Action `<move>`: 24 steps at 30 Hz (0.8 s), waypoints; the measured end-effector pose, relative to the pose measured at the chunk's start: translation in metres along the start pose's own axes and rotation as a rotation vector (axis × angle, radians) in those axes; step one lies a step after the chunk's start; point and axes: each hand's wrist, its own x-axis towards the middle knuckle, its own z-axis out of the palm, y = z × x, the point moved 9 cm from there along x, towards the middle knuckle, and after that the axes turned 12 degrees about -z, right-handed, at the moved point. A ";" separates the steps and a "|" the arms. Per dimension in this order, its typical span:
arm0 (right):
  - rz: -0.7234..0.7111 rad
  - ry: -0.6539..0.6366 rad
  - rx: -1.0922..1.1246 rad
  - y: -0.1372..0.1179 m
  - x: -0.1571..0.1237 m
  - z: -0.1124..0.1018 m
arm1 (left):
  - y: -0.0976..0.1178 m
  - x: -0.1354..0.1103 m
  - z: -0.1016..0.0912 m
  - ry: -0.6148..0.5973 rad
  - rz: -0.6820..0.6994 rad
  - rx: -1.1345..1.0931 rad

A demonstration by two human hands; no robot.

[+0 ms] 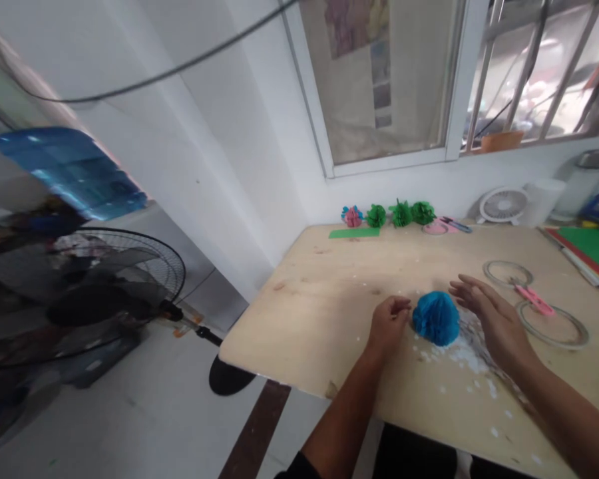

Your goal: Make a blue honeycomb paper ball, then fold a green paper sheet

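Note:
A round blue paper pompom point(436, 319) with many pleated folds rests on the wooden table, between my two hands. Just at its left edge is my left hand point(390, 324), its fingers curled in and thumb close to them; whether they pinch anything is too small to make out. On the other side my right hand point(492, 319) is raised a little with fingers stretched out, holding nothing and slightly apart from the pompom. White paper scraps point(472, 359) lie scattered below and right of the pompom, partly under my right forearm.
Along the wall stand a pink-and-blue paper flower point(352, 216) and green pompoms point(401, 213), behind a green paper strip point(354, 233). To the right lie pink-handled cutters point(536, 301), wire coils point(559, 326) and coloured sheets point(592, 249). A small white fan point(504, 205) stands behind.

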 end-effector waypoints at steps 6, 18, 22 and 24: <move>0.087 -0.053 -0.016 -0.004 0.000 0.000 | -0.007 0.014 0.006 -0.061 -0.039 -0.049; 0.042 -0.146 -0.086 0.037 -0.043 -0.019 | -0.005 0.021 0.019 -0.160 -0.127 -0.072; 0.084 -0.203 -0.085 0.026 -0.053 -0.009 | -0.008 0.012 0.017 -0.150 -0.177 -0.147; 0.087 -0.217 -0.078 0.017 -0.052 -0.005 | -0.012 0.005 0.016 -0.138 -0.212 -0.195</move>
